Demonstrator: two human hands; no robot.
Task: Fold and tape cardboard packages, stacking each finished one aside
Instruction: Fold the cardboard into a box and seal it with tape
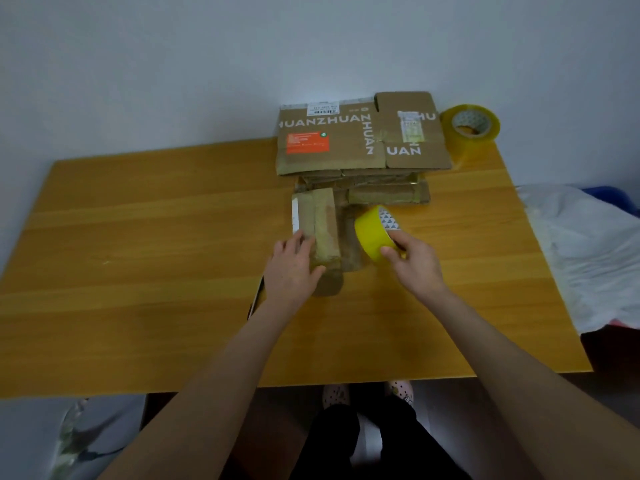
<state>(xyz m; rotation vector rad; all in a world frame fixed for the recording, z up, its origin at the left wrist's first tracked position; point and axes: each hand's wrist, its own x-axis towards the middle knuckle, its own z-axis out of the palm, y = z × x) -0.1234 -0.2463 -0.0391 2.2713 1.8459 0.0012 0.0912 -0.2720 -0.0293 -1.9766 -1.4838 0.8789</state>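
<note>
Surface: a wooden surface (138,258) fills the middle of the frame, against a pale wall.
Package: a small folded cardboard package (320,226) lies just right of the centre of the frame, its long side running away from the person, with a white strip along its left edge.
Left hand: the left hand (294,268) lies on the near end of the package, fingers fairly straight on top and thumb across the cardboard, pressing rather than clasping.
Right hand: the right hand (417,263) grips a yellow tape roll (375,235), thumb on the outer band and fingers reaching into the core.
Tape roll: it is tilted, just right of the package and close to it; whether tape runs between them cannot be told.
Pile: behind the package, a pile of folded cardboard (384,192) carries a flattened box (346,143) with white lettering and an orange label.
Second roll: a clear yellowish tape roll (471,128) stands just right of the flattened box, in the upper right.
Right edge: a crumpled white sheet (588,247) lies beside the surface.
</note>
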